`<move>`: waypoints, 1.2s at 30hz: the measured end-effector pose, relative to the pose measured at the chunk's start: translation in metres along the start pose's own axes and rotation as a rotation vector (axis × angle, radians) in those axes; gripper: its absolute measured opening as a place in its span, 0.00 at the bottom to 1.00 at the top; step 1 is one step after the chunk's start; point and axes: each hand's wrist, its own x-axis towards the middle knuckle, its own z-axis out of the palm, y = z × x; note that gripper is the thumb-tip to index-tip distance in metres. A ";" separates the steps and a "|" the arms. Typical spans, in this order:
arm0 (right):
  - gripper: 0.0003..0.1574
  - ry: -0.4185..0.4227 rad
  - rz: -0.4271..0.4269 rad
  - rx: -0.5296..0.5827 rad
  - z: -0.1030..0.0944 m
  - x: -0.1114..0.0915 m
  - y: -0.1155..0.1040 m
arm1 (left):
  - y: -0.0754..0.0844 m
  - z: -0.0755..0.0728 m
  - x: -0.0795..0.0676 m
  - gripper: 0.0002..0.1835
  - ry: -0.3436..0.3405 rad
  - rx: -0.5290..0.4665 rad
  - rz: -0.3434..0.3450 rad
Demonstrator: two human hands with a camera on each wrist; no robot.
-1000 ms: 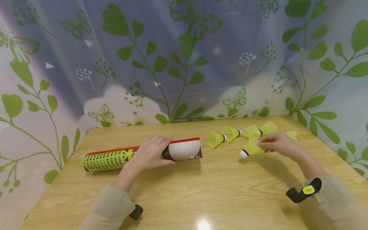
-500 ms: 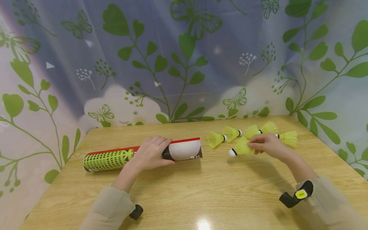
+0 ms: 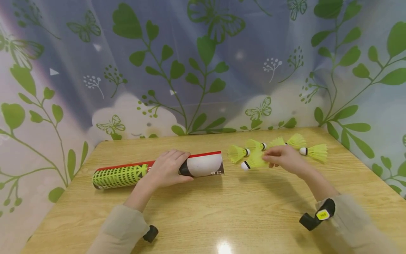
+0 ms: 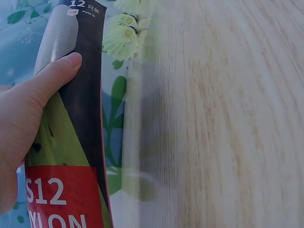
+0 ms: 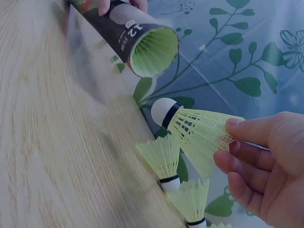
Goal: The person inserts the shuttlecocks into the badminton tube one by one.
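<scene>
My left hand (image 3: 168, 170) grips a shuttlecock tube (image 3: 122, 176) around its middle; the tube lies on its side, yellow-green, black, white and red. In the left wrist view the thumb presses along the printed label (image 4: 61, 190). The tube's open end faces right, and the right wrist view shows a yellow-green shuttlecock skirt (image 5: 154, 52) inside it. My right hand (image 3: 287, 160) pinches a yellow shuttlecock (image 5: 199, 135) by the edge of its skirt, between thumb and fingers. Its white cork (image 3: 245, 165) points left towards the tube's mouth, a short way off.
Several more yellow shuttlecocks lie on the wooden table (image 3: 203, 211) behind and right of the right hand, among them one near the tube (image 3: 236, 154) and one at the far right (image 3: 317, 152). A leaf-patterned curtain (image 3: 203, 81) hangs along the table's back edge.
My right hand has carried the pinched shuttlecock left, closer to the tube's open end, uncovering the shuttlecock at the far right. The left hand and the tube have stayed in place.
</scene>
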 end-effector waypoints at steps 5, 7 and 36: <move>0.22 0.052 -0.003 0.034 0.007 0.002 -0.012 | 0.000 0.001 0.001 0.39 -0.004 0.003 -0.003; 0.22 0.069 -0.007 0.052 0.010 0.004 -0.016 | 0.000 0.001 0.001 0.40 -0.008 0.009 -0.004; 0.13 -0.003 -0.116 0.180 0.064 0.021 -0.032 | 0.000 0.002 0.001 0.39 0.018 0.017 0.015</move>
